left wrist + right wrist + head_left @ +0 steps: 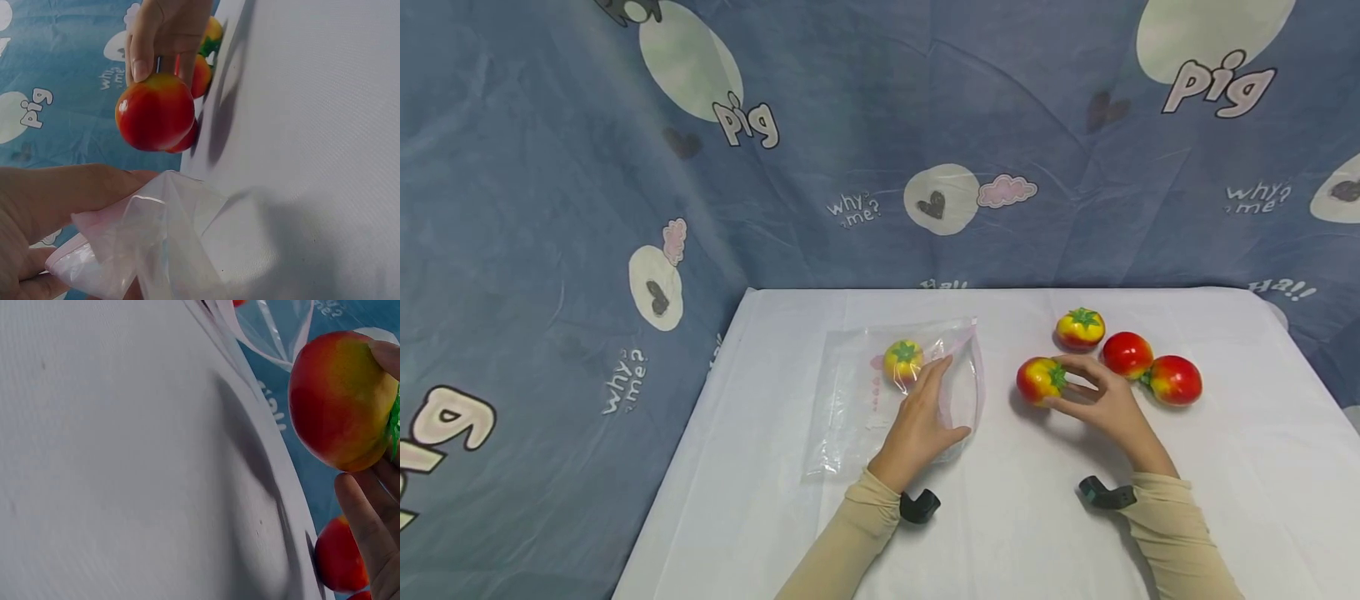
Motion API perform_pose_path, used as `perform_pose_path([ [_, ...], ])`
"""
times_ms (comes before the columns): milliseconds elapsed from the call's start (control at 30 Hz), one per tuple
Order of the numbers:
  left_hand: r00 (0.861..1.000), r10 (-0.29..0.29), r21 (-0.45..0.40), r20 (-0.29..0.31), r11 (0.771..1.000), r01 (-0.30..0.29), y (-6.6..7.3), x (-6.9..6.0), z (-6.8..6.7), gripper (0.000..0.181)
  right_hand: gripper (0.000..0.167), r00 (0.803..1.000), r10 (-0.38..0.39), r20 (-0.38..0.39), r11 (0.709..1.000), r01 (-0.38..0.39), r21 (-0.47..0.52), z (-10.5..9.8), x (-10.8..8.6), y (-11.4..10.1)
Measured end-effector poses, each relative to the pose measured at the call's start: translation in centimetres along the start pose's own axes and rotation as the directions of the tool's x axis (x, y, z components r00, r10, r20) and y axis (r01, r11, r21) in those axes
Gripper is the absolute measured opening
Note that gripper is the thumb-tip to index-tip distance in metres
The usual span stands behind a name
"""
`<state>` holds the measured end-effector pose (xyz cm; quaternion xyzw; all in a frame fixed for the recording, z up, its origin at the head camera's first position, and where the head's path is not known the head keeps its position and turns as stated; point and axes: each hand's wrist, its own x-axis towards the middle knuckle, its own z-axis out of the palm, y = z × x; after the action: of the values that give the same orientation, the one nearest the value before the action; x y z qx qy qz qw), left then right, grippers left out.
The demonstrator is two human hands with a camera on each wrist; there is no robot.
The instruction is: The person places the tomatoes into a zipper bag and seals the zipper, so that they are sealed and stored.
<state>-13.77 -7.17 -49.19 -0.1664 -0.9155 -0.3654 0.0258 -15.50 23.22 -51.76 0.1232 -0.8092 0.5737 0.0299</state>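
My left hand [917, 429] holds the mouth of a clear zip bag [842, 392] with a pink edge, its thumb and fingers spread at the opening. Inside the bag lies one yellow toy tomato [901, 360] with a green leafy top. To the right of the bag, my right hand [1108, 404] grips a red-and-yellow toy tomato [1035, 379] by its leafy end, between thumb and fingers. In the right wrist view this toy tomato [337, 403] is raised off the table, with its shadow below. The bag hides part of the left fingers.
Behind and beside the right hand lie a yellow-red toy tomato [1080, 331] and two redder ones, the nearer [1176, 381] at the right. A white cloth covers the table [737, 417]. Blue printed fabric [850, 100] hangs along the back and left side.
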Motion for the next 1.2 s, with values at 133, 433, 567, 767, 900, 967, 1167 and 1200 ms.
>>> perform_pose_path([
  [133,1.0,-0.012,-0.008,0.012,1.0,0.012,0.1,0.0,0.1,0.107,0.059,1.0,-0.023,0.016,1.0,0.023,-0.011,0.5,0.2,0.1],
  [433,0.999,-0.025,-0.008,0.019,1.0,0.025,0.0,0.1,0.3,0.105,0.059,0.999,-0.033,0.042,0.999,0.034,-0.024,2.0,1.0,-0.5],
  [567,1.0,-0.023,-0.009,0.018,1.0,0.024,0.0,0.0,0.3,0.106,0.06,0.998,-0.019,0.055,0.999,0.021,-0.032,2.7,1.5,-0.8],
  [767,1.0,-0.024,0.01,0.016,1.0,0.024,0.1,0.0,0.3,0.105,0.062,0.998,-0.004,0.068,0.998,0.008,-0.063,3.5,2.1,-1.3],
  [900,1.0,-0.022,0.009,0.016,1.0,0.022,0.1,-0.1,0.2,0.106,0.064,0.997,-0.007,0.082,0.998,0.012,-0.067,4.2,2.5,-1.4],
  [967,1.0,-0.022,0.003,0.017,1.0,0.022,0.1,-0.1,0.2,0.106,0.065,0.996,-0.018,0.092,0.998,0.023,-0.058,4.5,2.8,-1.5],
  [1167,0.999,-0.025,-0.017,0.025,1.0,0.025,0.2,-0.1,0.0,0.106,0.065,0.993,-0.041,0.107,0.998,0.044,-0.032,5.6,3.5,-1.5],
  [1200,0.999,-0.022,-0.016,0.025,1.0,0.022,0.2,-0.1,0.0,0.106,0.065,0.993,-0.043,0.11,0.999,0.046,-0.024,5.8,3.6,-1.5],
])
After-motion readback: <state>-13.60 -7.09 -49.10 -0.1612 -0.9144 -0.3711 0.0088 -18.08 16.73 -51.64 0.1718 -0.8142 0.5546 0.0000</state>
